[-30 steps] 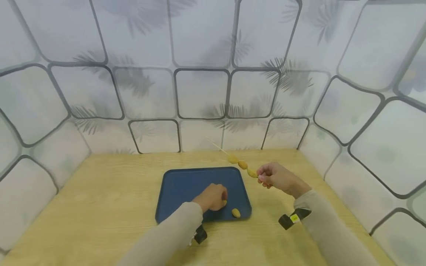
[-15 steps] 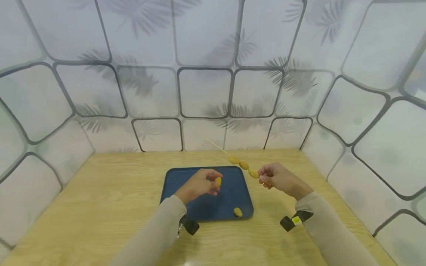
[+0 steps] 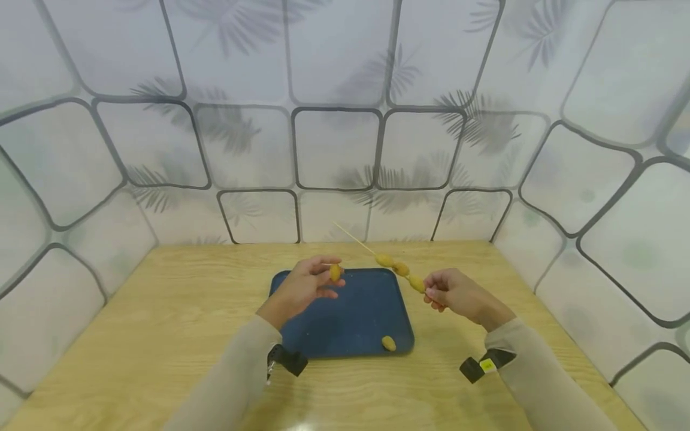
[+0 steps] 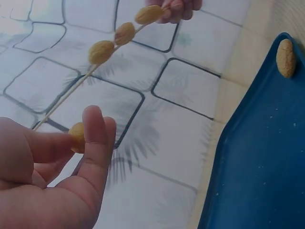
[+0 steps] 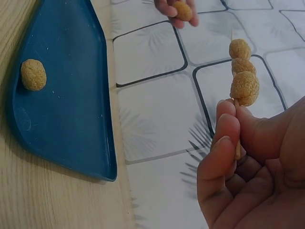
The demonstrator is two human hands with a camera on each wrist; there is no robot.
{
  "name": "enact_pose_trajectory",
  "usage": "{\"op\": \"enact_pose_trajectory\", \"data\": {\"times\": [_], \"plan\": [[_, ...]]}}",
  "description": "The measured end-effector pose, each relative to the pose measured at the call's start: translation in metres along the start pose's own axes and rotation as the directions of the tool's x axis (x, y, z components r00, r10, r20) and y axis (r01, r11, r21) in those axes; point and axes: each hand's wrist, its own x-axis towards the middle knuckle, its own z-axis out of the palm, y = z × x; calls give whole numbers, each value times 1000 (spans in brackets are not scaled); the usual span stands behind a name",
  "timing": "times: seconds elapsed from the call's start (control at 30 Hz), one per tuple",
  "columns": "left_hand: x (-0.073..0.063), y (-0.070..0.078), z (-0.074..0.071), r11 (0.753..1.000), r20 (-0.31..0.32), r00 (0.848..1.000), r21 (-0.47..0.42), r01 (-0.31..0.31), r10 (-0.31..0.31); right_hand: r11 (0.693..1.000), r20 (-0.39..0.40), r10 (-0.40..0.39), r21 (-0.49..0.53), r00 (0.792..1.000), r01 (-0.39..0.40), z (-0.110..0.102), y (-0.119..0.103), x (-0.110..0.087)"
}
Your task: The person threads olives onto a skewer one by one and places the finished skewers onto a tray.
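Observation:
My right hand pinches the lower end of a thin wooden skewer, which slants up to the left above the table. Three golden-brown, wrinkled oval food balls are threaded on it near my fingers, leaving the far length bare. Between thumb and fingers, my left hand holds one loose ball of the same sort, over the tray's far left part. That hand is left of the skewer's tip, and its fingers partly hide the ball in the left wrist view. Another ball lies in the blue tray, at its near right corner.
The tray rests on a light wooden table. Pale patterned panels rise behind the table and along both sides. Each wrist wears a black strap with a small camera.
My left hand has lifted a ball out of the tray and moved up and left with it. The right hand and skewer have stayed nearly in place.

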Motion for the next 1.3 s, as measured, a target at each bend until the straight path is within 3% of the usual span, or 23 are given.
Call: {"op": "enact_pose_trajectory", "data": {"times": [0.37,0.7,1.0,1.3], "plan": [[-13,11,-14,984,-103,983,-75,-162,154,1000,9,-5,-28,1000,5,6,2,0],[-20,21,-19,966,-193,966,-154,-205,174,997,24,-16,-69,1000,18,12,2,-1],[-24,31,-24,915,-195,962,-318,-246,191,992,21,-33,-119,999,36,15,2,0],[-24,33,-24,880,-133,943,-341,-332,304,991,21,-41,-124,999,44,18,-3,-1]]}}
